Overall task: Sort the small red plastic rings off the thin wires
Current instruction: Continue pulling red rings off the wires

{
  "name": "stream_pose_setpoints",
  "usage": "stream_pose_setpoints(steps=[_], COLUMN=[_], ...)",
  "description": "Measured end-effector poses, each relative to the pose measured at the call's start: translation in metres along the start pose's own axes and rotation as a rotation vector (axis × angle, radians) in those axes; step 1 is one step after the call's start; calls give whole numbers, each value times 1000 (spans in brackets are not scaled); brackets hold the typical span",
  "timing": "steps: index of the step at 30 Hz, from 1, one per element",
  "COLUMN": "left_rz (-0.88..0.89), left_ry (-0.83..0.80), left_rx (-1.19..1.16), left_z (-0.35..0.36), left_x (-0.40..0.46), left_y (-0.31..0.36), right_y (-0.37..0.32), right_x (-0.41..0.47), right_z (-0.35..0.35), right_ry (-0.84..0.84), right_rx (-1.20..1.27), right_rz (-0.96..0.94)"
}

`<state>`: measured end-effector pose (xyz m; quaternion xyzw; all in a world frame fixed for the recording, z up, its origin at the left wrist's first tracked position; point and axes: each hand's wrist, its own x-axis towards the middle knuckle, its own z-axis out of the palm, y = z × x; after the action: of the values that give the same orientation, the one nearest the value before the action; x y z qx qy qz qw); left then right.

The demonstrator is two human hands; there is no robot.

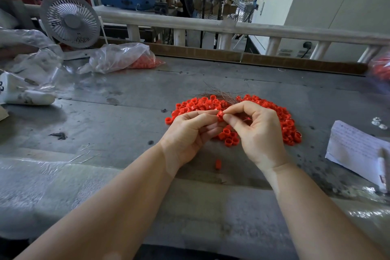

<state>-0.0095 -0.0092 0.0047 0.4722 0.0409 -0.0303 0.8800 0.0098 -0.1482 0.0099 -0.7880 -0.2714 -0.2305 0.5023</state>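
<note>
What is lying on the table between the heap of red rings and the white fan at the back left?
In the head view, a clear plastic bag holding more red rings lies between the heap and the fan.

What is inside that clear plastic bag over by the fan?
The clear plastic bag holds a heap of orange-red pieces at its right end, probably more rings. The crumpled film blurs them, so their shape and whatever lies deeper inside cannot be seen.

Bare counter (130, 99) stretched wide open across the middle left of the frame. The ring pile (198, 105) and wires (221, 93) blocked dead center, plastic bags (118, 57) and a fan (69, 20) crowded the upper left, and a paper note (356, 148) sat at right.
</note>
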Motion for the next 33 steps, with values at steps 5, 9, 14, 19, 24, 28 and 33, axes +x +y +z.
stream_pose_setpoints(steps=[5, 9, 14, 19, 24, 28, 33], left_rz=[13, 11, 25, 30, 41, 38, 29], left_ry=[14, 12, 16, 18, 29, 22, 24], left_rx=[-14, -16, -2, 16, 9, 8, 13], left_z=[1, 1, 2, 0, 1, 0, -1], left_x=[0, -1, 0, 1, 1, 1, 1], left_y=[0, 1, -1, -2, -3, -3, -3], right_y=[1, 1, 4, 3, 1, 2, 2], right_x=[1, -1, -1, -2, -4, -4, -4], right_z=[-1, 1, 2, 3, 6, 8, 9], right_ry=[8, 21, 27, 25, 50, 76, 82], right_rx=[41, -18, -119, -198, -239, -157, -120], right_rz=[59, -7, -96, -158, -190, -105, -62])
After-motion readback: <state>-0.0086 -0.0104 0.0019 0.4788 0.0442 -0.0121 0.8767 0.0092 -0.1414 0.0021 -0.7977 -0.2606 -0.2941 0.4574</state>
